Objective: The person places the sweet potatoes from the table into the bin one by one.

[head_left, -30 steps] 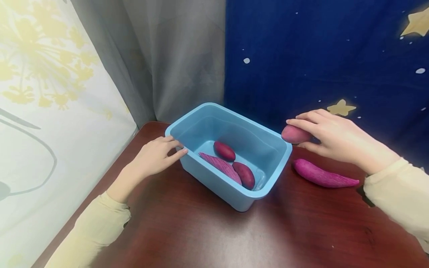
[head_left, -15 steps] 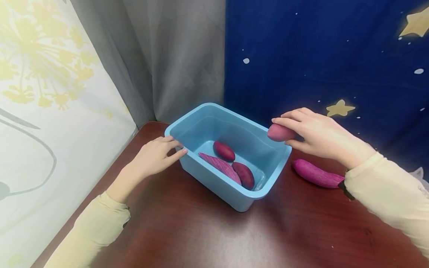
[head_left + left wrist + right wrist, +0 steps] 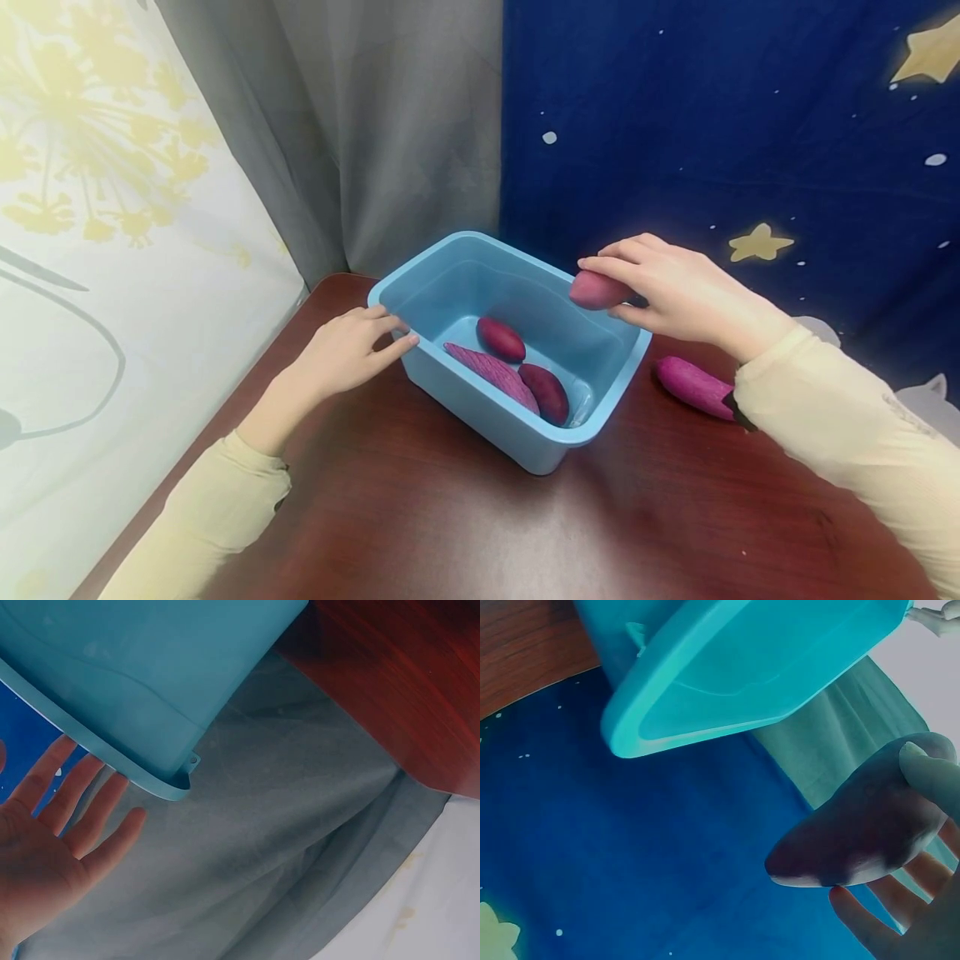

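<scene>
My right hand (image 3: 667,287) grips a reddish-purple sweet potato (image 3: 596,290) between thumb and fingers, above the far right rim of a blue plastic tub (image 3: 480,410). The right wrist view shows the held sweet potato (image 3: 855,817) apart from the tub. My left hand (image 3: 345,352) rests its fingertips on the tub's left rim; in the left wrist view those fingers (image 3: 97,814) are spread and fairly straight. Inside the tub lie two smooth dark red sweet potatoes (image 3: 501,339) and a ridged, lighter purple one (image 3: 495,371).
Right of the tub, a long magenta sweet potato (image 3: 693,386) lies on the brown wooden table (image 3: 420,517), partly hidden by my right sleeve. Behind hang a grey curtain (image 3: 420,125) and a blue cloth with stars (image 3: 637,108). A white patterned cloth (image 3: 150,292) stands on the left.
My right hand has moved left with the sweet potato, from beside the tub's right corner to over its far right rim. The left hand stays on the rim.
</scene>
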Action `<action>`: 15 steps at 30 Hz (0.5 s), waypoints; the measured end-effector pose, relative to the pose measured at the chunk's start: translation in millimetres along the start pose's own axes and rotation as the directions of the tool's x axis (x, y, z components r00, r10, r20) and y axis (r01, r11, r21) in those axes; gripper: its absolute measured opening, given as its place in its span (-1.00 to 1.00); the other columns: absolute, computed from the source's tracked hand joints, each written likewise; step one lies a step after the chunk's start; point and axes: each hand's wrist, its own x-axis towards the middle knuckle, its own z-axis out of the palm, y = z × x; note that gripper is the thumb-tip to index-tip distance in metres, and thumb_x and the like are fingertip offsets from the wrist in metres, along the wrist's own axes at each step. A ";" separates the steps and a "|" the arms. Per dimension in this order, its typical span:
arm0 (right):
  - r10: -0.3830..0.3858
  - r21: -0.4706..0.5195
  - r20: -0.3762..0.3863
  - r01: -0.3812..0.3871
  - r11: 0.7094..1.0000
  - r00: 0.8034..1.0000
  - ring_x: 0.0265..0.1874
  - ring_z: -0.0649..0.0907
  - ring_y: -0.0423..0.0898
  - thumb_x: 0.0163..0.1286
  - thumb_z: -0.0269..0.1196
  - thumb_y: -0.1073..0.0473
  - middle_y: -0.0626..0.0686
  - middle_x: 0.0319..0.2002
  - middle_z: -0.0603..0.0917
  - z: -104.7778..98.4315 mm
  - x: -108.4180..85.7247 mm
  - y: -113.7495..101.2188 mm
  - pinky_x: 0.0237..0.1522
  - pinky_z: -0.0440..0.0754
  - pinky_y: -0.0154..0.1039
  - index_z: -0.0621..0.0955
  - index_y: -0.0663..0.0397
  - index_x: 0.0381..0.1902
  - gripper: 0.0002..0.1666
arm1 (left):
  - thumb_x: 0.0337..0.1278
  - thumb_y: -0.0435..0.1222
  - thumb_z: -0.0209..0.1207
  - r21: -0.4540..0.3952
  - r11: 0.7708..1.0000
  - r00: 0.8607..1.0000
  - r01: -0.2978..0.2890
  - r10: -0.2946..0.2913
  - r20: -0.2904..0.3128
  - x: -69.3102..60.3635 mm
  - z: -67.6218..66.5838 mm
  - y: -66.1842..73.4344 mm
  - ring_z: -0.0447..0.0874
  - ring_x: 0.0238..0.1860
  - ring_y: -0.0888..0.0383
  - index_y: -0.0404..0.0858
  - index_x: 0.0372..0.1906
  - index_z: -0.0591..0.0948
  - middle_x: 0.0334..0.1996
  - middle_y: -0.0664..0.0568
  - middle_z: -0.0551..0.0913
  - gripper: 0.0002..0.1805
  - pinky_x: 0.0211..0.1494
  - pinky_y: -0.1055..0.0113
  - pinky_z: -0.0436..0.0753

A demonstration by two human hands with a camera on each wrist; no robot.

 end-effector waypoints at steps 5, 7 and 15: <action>-0.003 -0.004 0.003 0.003 1.000 1.000 -0.06 0.40 0.01 -0.07 0.39 0.17 0.07 -0.05 0.48 -0.3 6.6 -1.8 -0.23 0.50 -0.10 0.45 -0.01 0.10 -0.30 | 0.09 0.02 0.05 -0.008 1.000 1.000 0.003 -0.003 0.004 -0.5 -0.3 0.8 0.49 -0.23 0.01 -0.19 -0.19 0.62 -0.28 -0.03 0.57 -0.61 -0.27 0.07 0.50; -0.005 -0.004 0.003 0.005 1.000 1.000 -0.06 0.41 0.01 -0.08 0.40 0.17 0.07 -0.05 0.48 -0.8 9.2 -2.4 -0.24 0.51 -0.10 0.45 -0.01 0.10 -0.29 | 0.09 0.02 0.05 -0.008 1.000 1.000 0.003 -0.003 0.003 -0.5 -0.6 1.0 0.49 -0.23 0.01 -0.19 -0.19 0.62 -0.28 -0.03 0.58 -0.60 -0.27 0.06 0.50; 0.022 0.008 0.050 -0.022 1.000 0.999 -0.03 0.38 0.00 -0.05 0.38 0.16 0.05 -0.02 0.46 -3.5 22.8 -6.8 -0.20 0.49 -0.11 0.43 -0.05 0.13 -0.29 | 0.09 0.03 0.04 -0.006 1.000 1.000 0.001 -0.001 0.004 -0.3 -0.6 0.9 0.49 -0.22 0.01 -0.19 -0.19 0.62 -0.28 -0.03 0.57 -0.60 -0.26 0.06 0.50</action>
